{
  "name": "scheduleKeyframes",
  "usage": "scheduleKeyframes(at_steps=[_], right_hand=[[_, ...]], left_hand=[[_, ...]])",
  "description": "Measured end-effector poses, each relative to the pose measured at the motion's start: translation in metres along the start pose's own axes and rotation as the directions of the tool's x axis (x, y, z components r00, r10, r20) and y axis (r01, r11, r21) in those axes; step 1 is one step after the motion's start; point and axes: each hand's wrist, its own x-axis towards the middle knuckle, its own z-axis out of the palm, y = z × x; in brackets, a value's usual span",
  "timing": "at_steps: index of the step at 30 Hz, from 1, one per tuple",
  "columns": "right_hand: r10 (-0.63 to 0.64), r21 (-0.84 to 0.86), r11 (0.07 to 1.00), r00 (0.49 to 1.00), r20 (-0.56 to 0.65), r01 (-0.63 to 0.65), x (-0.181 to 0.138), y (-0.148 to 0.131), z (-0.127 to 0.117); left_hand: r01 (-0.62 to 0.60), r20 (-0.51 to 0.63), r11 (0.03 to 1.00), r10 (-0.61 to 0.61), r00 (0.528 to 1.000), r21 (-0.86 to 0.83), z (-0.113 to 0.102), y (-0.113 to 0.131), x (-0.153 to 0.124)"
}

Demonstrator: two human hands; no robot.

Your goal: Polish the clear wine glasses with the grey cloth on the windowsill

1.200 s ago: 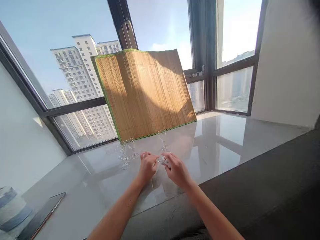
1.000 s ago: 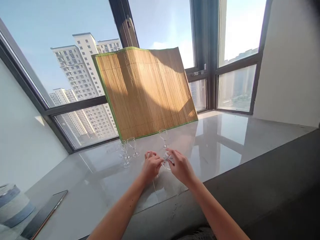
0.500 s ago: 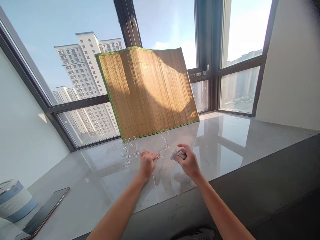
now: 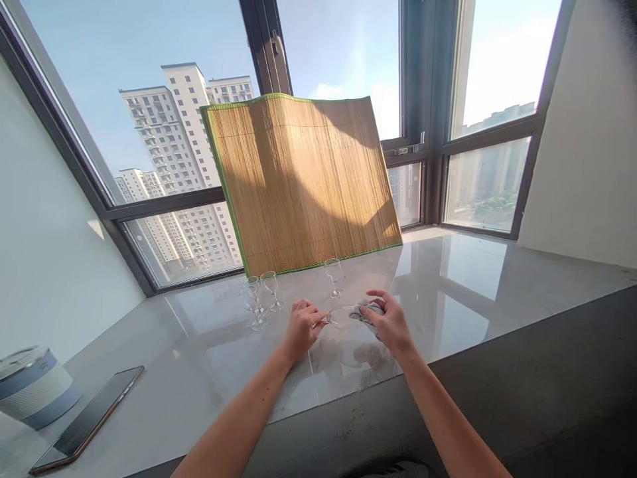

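My left hand (image 4: 302, 328) pinches the stem of a small clear wine glass (image 4: 338, 316), held sideways above the glossy grey sill (image 4: 448, 292). My right hand (image 4: 389, 322) is closed on a crumpled grey cloth (image 4: 363, 309) pressed against the bowl of that glass. Another small stemmed glass (image 4: 333, 275) stands upright just beyond my hands. A cluster of three more glasses (image 4: 259, 299) stands to the left.
A bamboo mat with green edging (image 4: 303, 182) leans against the window at the back. A phone (image 4: 87, 419) lies at the near left beside a white and blue container (image 4: 32, 385). A dark ledge (image 4: 522, 398) runs along the near right.
My hands drew apart slightly, then the right hand brought the cloth back to the glass. The view shifted a little to the left.
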Motion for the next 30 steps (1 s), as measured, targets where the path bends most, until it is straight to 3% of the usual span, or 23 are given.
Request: scheduleKeyframes(at_steps=[3, 5, 8, 11, 15, 18, 20, 22, 24, 27, 30], right_hand=[[-0.095, -0.133, 0.985, 0.991, 0.096, 0.107, -0.004, 0.0, 0.008], [-0.075, -0.127, 0.987, 0.975, 0.207, 0.103, -0.008, -0.001, 0.013], [0.047, -0.041, 0.999, 0.951, 0.307, -0.036, -0.012, -0.005, 0.016], [0.147, 0.075, 0.981, 0.932, 0.332, -0.181, -0.011, -0.007, 0.011], [0.195, 0.237, 0.937, 0.947, 0.256, -0.257, -0.006, -0.005, 0.003], [0.193, 0.322, 0.922, 0.976, 0.097, -0.214, -0.001, 0.001, 0.0], [0.175, 0.328, 0.932, 0.984, -0.037, -0.154, 0.002, 0.005, 0.001], [0.144, 0.246, 0.963, 0.981, -0.129, -0.109, 0.003, 0.01, 0.003], [0.102, 0.08, 0.992, 0.986, -0.13, -0.092, 0.002, 0.014, 0.007], [0.045, -0.175, 0.984, 0.998, 0.034, -0.038, -0.001, 0.019, 0.014], [0.024, -0.274, 0.961, 0.982, 0.185, 0.028, -0.005, 0.02, 0.02]], left_hand=[[-0.003, 0.007, 1.0, 0.003, 1.0, -0.004, 0.0, 0.0, 0.0], [0.001, 0.007, 1.0, -0.001, 1.0, 0.004, 0.0, -0.002, -0.001], [0.018, 0.011, 1.0, -0.018, 1.0, -0.001, -0.001, -0.004, -0.002], [0.061, 0.012, 0.998, -0.06, 0.998, -0.035, -0.001, -0.001, -0.001], [0.173, -0.053, 0.985, -0.174, 0.983, -0.025, 0.002, 0.004, 0.001], [0.261, -0.066, 0.963, -0.265, 0.962, -0.063, 0.003, 0.004, 0.002], [0.301, -0.028, 0.936, -0.311, 0.95, -0.185, 0.003, 0.002, 0.003], [0.333, 0.041, 0.863, -0.344, 0.938, -0.379, 0.004, 0.002, 0.003], [0.364, 0.141, 0.743, -0.348, 0.927, -0.561, 0.005, 0.005, 0.004], [0.409, 0.288, 0.586, -0.292, 0.912, -0.7, 0.007, 0.011, 0.005], [0.436, 0.338, 0.504, -0.278, 0.899, -0.746, 0.006, 0.014, 0.006]])
